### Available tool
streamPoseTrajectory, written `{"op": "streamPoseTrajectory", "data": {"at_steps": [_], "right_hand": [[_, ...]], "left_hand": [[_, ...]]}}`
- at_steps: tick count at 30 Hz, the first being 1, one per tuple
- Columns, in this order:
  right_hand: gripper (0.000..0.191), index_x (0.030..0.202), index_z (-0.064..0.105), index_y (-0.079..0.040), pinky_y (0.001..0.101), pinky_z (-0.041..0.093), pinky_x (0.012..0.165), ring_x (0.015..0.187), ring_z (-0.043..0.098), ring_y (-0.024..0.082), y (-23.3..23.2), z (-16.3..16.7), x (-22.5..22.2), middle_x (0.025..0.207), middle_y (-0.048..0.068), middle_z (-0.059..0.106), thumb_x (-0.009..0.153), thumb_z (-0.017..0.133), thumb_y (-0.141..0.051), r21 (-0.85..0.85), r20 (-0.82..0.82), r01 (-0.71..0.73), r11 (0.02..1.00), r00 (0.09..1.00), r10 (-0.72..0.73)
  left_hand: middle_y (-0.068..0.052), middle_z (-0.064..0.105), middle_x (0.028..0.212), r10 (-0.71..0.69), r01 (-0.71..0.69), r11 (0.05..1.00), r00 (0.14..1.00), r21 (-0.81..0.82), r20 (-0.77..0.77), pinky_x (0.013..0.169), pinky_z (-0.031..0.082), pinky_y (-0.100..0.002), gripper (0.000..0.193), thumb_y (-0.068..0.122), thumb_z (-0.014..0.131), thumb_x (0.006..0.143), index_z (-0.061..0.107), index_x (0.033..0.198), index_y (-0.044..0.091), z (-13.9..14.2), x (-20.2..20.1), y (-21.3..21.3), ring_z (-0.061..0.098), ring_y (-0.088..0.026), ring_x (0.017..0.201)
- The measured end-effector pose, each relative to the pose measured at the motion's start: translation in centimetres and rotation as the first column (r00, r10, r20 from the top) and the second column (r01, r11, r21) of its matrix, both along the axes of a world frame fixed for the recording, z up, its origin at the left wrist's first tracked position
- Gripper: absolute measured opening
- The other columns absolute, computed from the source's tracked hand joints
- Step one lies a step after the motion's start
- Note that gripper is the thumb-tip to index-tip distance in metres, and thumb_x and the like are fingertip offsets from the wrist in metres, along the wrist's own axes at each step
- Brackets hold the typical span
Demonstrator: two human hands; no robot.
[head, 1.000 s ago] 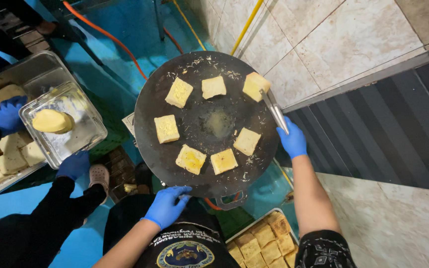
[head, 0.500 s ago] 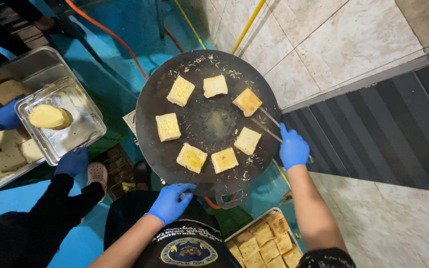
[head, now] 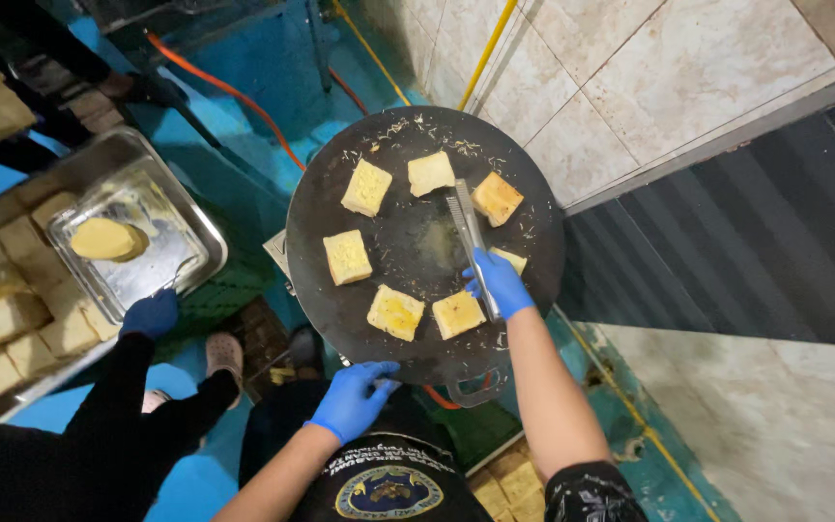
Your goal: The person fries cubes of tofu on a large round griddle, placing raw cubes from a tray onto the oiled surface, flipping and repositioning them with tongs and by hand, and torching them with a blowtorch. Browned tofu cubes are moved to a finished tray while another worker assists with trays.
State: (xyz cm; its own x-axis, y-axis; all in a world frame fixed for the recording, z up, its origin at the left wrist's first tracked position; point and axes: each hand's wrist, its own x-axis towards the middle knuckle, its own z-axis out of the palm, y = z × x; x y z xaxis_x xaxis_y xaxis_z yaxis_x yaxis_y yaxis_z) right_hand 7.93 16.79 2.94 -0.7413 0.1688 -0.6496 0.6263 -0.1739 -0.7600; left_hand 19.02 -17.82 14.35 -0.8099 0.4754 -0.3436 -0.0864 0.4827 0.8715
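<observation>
The metal tongs [head: 468,237] lie over the middle of the round black griddle [head: 417,242], gripped near their lower end by the person's right hand [head: 500,283] in a blue glove; their tips point up toward the griddle's far rim, between two pieces of toast. Seven square toast pieces [head: 396,311] ring the griddle's centre, golden and crusty, one half hidden under the right hand. Crumbs speckle the dark, matte surface near the far rim. The left hand [head: 355,396], also gloved in blue, rests with fingers loosely spread at the griddle's near rim, holding nothing; just right of it a looped metal handle [head: 475,389] sticks out. Left of the griddle, another person's gloved hand [head: 150,314] grips a shiny steel tray [head: 186,227] carrying one pale yellow slice, above a bigger tray of bread blocks. Beyond the griddle's right rim rise beige tiles [head: 669,68] and dark ribbed sheeting.
</observation>
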Motion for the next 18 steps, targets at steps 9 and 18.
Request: {"op": "streamPoseTrajectory", "data": {"at_steps": [9,18], "right_hand": [[0.043,0.126,0.060,-0.011,0.0313,0.050,0.053,0.060,0.063,0.016,-3.0,1.0,-4.4,0.092,0.008,0.070,0.098,0.058,-0.044,0.013,0.001,-0.099,0.995,0.995,0.099],[0.034,0.114,0.065,-0.002,0.0305,0.047,0.051,0.057,0.057,0.015,-4.7,0.9,-4.0,0.084,0.006,0.067,0.097,0.070,-0.031,-0.011,-0.116,0.118,0.993,0.986,-0.119]], "left_hand": [[-0.017,0.075,0.114,0.067,-0.067,0.998,0.994,0.003,-0.088,0.095,0.054,-0.038,0.031,0.013,0.069,0.088,0.072,0.117,0.005,-0.8,0.2,-4.4,0.071,-0.033,0.108],[-0.016,0.074,0.116,0.042,-0.041,0.999,0.996,0.003,-0.075,0.098,0.053,-0.037,0.031,0.016,0.069,0.089,0.072,0.119,0.007,-0.6,-1.6,-7.2,0.069,-0.031,0.112]]}}
